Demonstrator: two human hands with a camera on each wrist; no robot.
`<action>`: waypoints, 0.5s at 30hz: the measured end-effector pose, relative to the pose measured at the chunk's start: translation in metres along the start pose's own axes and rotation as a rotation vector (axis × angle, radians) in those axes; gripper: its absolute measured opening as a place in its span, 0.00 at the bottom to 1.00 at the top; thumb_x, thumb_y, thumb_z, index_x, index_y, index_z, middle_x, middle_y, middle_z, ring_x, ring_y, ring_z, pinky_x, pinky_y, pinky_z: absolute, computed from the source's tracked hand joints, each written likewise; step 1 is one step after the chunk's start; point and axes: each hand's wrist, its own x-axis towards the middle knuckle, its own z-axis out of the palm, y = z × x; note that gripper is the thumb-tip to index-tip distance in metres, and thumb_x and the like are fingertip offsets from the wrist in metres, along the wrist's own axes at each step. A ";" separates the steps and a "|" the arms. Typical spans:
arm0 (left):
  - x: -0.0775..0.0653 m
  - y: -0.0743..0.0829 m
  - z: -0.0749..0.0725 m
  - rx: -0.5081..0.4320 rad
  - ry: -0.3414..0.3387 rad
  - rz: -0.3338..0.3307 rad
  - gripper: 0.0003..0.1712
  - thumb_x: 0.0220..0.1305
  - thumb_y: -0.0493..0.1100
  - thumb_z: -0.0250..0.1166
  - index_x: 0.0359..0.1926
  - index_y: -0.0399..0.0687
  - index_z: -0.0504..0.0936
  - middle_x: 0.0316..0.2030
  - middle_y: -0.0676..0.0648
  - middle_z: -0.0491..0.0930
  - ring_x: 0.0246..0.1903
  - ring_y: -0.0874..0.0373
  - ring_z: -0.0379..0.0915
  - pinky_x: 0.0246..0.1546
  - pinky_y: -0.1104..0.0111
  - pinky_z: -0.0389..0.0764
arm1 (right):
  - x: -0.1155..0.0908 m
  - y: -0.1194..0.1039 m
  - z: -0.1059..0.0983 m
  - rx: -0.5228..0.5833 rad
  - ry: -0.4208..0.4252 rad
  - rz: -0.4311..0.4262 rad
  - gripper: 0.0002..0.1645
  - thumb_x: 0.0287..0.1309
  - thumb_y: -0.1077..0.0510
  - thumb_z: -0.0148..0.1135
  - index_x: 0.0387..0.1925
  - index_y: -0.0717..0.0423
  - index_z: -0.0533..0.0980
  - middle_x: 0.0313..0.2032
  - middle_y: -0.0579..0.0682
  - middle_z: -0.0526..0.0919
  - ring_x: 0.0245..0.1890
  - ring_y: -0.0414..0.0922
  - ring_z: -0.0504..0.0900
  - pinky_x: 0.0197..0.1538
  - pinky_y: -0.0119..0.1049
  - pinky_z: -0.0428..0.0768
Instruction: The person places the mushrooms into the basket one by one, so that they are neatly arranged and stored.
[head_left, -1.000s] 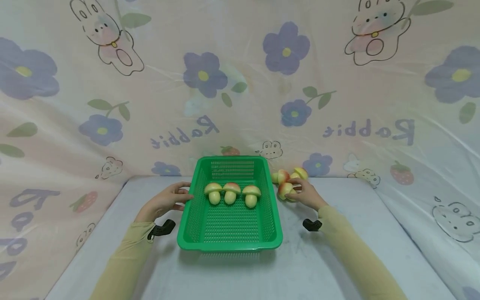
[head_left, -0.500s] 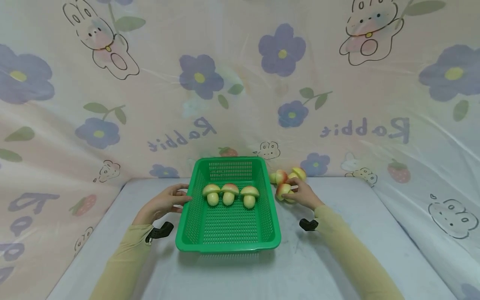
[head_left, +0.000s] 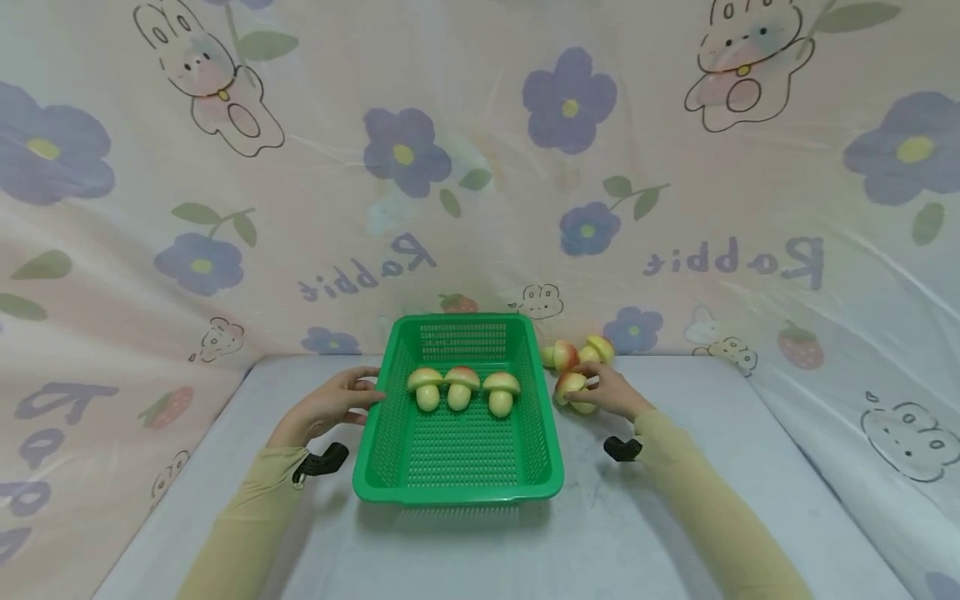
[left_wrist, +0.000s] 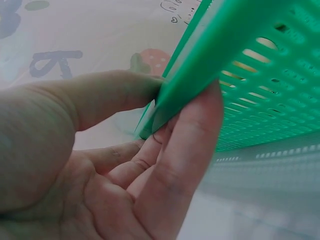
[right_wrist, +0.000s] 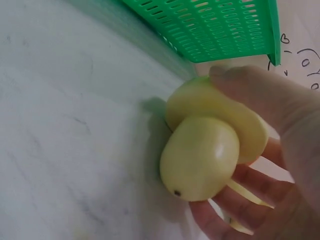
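My right fingers (right_wrist: 260, 183) grasp the mushroom (right_wrist: 207, 145), probably light, slick, best held by its cap (right_wrist: 202, 100); left fingers (left_wrist: 182, 155) pinch the basket (head_left: 459, 495).

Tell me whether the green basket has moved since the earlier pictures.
No; in the head view, the green basket shows no shift against the strawberry print behind.

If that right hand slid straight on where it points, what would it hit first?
Past the mushroom it holds, the right hand would probably meet the green basket, though depth is unclear.
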 end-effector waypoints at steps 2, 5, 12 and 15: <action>0.001 0.000 0.000 0.002 -0.001 -0.003 0.40 0.68 0.41 0.61 0.72 0.39 0.50 0.47 0.36 0.74 0.40 0.49 0.78 0.41 0.57 0.82 | 0.000 0.000 0.000 -0.001 -0.008 -0.002 0.34 0.52 0.52 0.72 0.56 0.65 0.72 0.51 0.61 0.76 0.49 0.59 0.76 0.44 0.45 0.79; 0.001 0.000 0.001 0.006 -0.006 0.001 0.39 0.68 0.40 0.60 0.72 0.39 0.50 0.46 0.36 0.74 0.40 0.48 0.78 0.41 0.57 0.82 | 0.000 0.001 0.000 0.003 -0.023 0.003 0.34 0.52 0.52 0.72 0.57 0.64 0.71 0.52 0.60 0.76 0.49 0.58 0.75 0.45 0.45 0.78; 0.001 -0.001 0.001 0.007 -0.001 0.016 0.37 0.69 0.39 0.60 0.72 0.39 0.51 0.44 0.36 0.74 0.38 0.50 0.78 0.39 0.58 0.83 | 0.000 0.003 -0.002 0.017 -0.055 -0.012 0.35 0.52 0.53 0.72 0.57 0.65 0.70 0.52 0.61 0.75 0.50 0.59 0.74 0.45 0.45 0.78; 0.000 0.000 0.002 0.008 0.002 0.016 0.38 0.68 0.39 0.60 0.72 0.39 0.51 0.43 0.37 0.74 0.37 0.51 0.77 0.39 0.58 0.83 | 0.000 0.003 -0.003 0.008 -0.057 -0.007 0.36 0.51 0.53 0.73 0.58 0.64 0.70 0.51 0.62 0.75 0.50 0.59 0.74 0.46 0.46 0.78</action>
